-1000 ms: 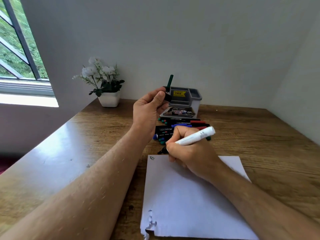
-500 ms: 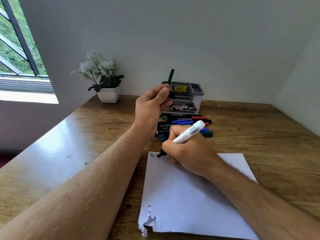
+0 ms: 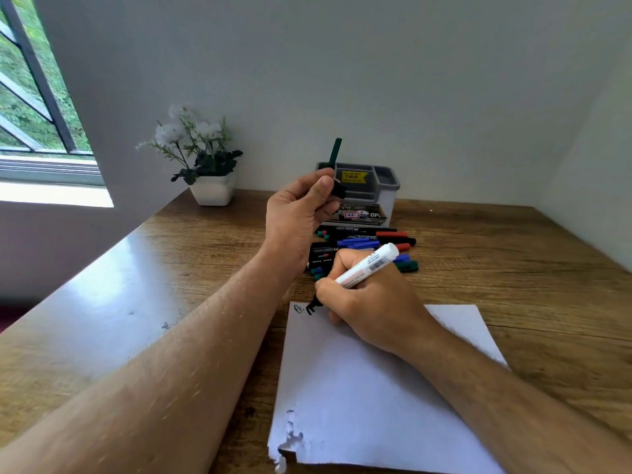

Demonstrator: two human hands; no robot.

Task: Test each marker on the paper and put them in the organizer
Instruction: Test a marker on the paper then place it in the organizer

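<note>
My right hand (image 3: 369, 302) grips a white marker (image 3: 366, 266) with a black tip that touches the top left corner of the white paper (image 3: 376, 398), beside a small scribble (image 3: 298, 309). Raised above the table, my left hand (image 3: 297, 220) pinches a black cap (image 3: 338, 190) between thumb and fingers. A pile of markers (image 3: 369, 241) with blue, red, green and black caps lies behind my right hand. Beyond them the grey organizer (image 3: 386, 186) stands by the wall, with one dark green marker (image 3: 334, 152) upright in it.
A white pot of white flowers (image 3: 208, 172) sits at the back left of the wooden table (image 3: 513, 261). A window (image 3: 30, 97) is on the left. The paper's near left corner is torn.
My right hand has lowered the marker tip onto the paper and drawn a fresh black mark next to the old scribble. My left hand has stayed raised with the cap.
</note>
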